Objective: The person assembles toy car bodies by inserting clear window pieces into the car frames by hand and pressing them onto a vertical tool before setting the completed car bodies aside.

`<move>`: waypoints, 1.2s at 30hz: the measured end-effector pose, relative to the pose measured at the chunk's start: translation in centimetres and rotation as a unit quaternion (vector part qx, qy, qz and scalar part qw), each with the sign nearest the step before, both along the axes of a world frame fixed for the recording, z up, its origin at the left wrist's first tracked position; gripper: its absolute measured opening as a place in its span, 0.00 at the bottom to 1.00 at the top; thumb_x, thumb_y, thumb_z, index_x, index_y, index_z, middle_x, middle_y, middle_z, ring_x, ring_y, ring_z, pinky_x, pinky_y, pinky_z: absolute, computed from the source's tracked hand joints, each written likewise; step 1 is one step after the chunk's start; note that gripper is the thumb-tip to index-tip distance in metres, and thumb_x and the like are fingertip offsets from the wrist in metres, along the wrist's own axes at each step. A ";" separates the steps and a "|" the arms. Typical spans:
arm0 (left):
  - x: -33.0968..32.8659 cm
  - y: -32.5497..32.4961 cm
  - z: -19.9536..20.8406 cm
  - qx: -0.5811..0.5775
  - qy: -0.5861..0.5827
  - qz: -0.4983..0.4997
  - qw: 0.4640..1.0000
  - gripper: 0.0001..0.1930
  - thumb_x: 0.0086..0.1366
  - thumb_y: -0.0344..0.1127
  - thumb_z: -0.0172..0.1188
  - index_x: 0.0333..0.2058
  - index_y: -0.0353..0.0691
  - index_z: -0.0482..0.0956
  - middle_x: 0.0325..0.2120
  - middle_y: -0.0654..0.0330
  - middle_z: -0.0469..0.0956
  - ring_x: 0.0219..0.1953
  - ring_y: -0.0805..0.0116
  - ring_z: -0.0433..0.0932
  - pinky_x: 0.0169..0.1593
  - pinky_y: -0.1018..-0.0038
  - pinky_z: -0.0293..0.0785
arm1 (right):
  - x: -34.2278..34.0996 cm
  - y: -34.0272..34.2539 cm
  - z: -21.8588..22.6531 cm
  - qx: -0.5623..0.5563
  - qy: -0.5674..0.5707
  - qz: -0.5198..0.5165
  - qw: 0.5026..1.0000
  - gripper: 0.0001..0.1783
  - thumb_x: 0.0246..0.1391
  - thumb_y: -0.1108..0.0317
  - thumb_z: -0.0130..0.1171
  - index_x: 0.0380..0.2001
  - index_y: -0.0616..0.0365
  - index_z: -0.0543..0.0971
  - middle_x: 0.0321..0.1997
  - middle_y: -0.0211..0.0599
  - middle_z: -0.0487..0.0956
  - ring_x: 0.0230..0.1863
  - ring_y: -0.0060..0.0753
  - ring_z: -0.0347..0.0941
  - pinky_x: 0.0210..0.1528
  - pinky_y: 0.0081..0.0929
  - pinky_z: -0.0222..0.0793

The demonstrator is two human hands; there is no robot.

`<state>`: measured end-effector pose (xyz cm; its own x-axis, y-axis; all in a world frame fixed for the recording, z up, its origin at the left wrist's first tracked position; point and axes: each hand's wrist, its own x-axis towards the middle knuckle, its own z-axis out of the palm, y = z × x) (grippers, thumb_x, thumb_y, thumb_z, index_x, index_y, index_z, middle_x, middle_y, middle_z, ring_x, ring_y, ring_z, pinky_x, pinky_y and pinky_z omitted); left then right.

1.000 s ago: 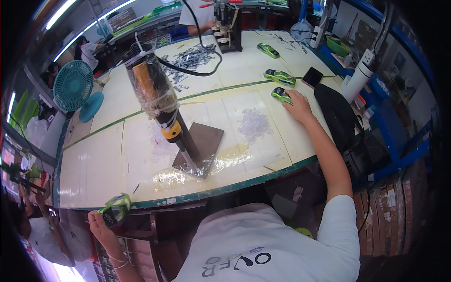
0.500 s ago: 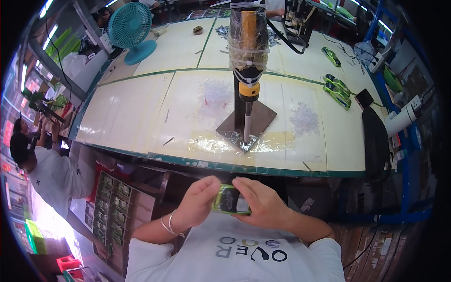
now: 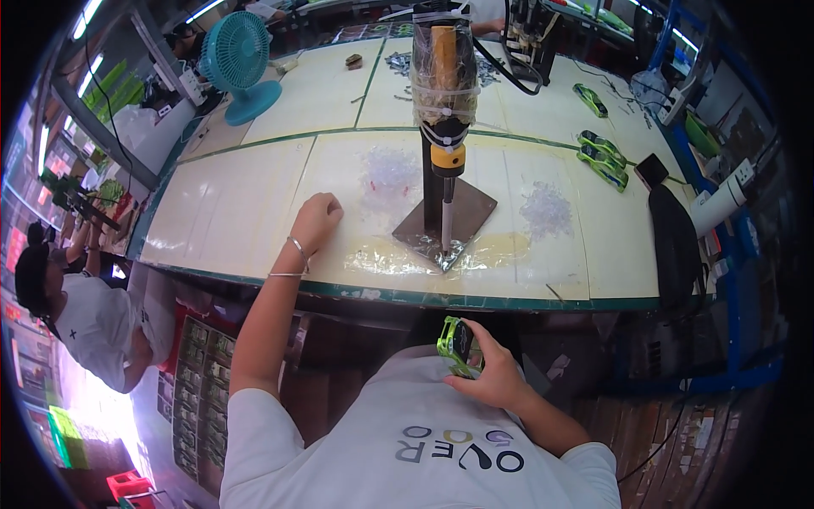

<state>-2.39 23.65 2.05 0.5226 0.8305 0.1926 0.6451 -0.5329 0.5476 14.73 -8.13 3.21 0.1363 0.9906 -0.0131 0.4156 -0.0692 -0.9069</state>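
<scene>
My right hand (image 3: 498, 373) grips a green-and-black toy car body (image 3: 455, 343) in front of my shirt, near the table's front edge. Out over the table, my left hand (image 3: 317, 222) has its fingers curled; anything in them is hidden. It is apart from a pile of small clear plastic pieces (image 3: 390, 176) that lies beyond it to the right. An electric screwdriver (image 3: 448, 157) hangs upright on a stand, its tip over a dark metal plate (image 3: 471, 212).
A second pile of clear pieces (image 3: 545, 210) lies right of the plate. Several green car bodies (image 3: 604, 159) rest at the right, near a black bag (image 3: 674, 242). A teal fan (image 3: 240, 64) stands back left. Another person (image 3: 89, 318) is at the left beside compartmented trays (image 3: 197, 382).
My left hand has let go of the toy car body and reached forward and left over the table. My right hand keeps the car body, now turned and slightly further right.
</scene>
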 end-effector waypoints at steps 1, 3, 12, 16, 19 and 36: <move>0.0 -0.1 0.4 0.000 0.020 -0.013 1.000 0.05 0.50 0.29 0.53 0.24 0.32 0.71 0.24 0.49 0.72 0.27 0.53 0.71 0.33 0.69 0.67 | 0.0 0.0 0.0 -0.001 0.009 -0.006 1.000 0.41 0.30 0.65 0.65 0.51 0.60 0.58 0.42 0.46 0.70 0.41 0.40 0.70 0.42 0.27 0.65; -0.1 -1.1 0.7 0.008 0.001 -0.007 1.000 0.05 0.50 0.28 0.53 0.26 0.33 0.72 0.23 0.51 0.73 0.25 0.57 0.71 0.32 0.71 0.67 | 0.0 -0.2 0.2 -0.004 0.022 -0.002 1.000 0.41 0.30 0.66 0.65 0.51 0.60 0.59 0.42 0.46 0.70 0.42 0.40 0.70 0.43 0.27 0.65; -0.4 -12.7 2.8 -0.229 -0.295 -0.079 0.924 0.05 0.51 0.23 0.54 0.28 0.35 0.76 0.19 0.66 0.70 0.22 0.81 0.66 0.26 0.85 0.61 | 0.6 0.7 0.1 -0.020 0.102 -0.005 0.995 0.42 0.29 0.67 0.66 0.51 0.60 0.58 0.42 0.42 0.71 0.42 0.30 0.69 0.44 0.23 0.63; 0.0 -17.6 4.5 -0.275 -0.272 -0.106 0.916 0.05 0.50 0.20 0.54 0.28 0.32 0.76 0.23 0.63 0.71 0.23 0.80 0.66 0.26 0.86 0.61 | 0.8 1.2 0.5 0.022 0.063 -0.012 0.998 0.42 0.29 0.68 0.66 0.51 0.60 0.58 0.42 0.43 0.70 0.39 0.31 0.69 0.41 0.23 0.65; 0.3 -19.7 5.5 -0.349 -0.357 -0.126 0.857 0.07 0.50 0.19 0.54 0.29 0.31 0.76 0.23 0.61 0.72 0.25 0.79 0.69 0.29 0.86 0.63 | 0.6 1.3 0.6 0.030 0.027 -0.014 0.999 0.43 0.28 0.68 0.66 0.51 0.60 0.59 0.42 0.42 0.70 0.38 0.29 0.70 0.37 0.22 0.66; 1.4 -20.7 4.9 -0.050 -0.248 -0.239 0.937 0.16 0.42 0.20 0.60 0.34 0.36 0.75 0.23 0.58 0.67 0.25 0.70 0.67 0.27 0.81 0.63 | 0.2 1.6 0.8 0.141 -0.085 -0.035 0.986 0.39 0.25 0.70 0.65 0.48 0.60 0.62 0.36 0.44 0.71 0.32 0.38 0.70 0.35 0.29 0.68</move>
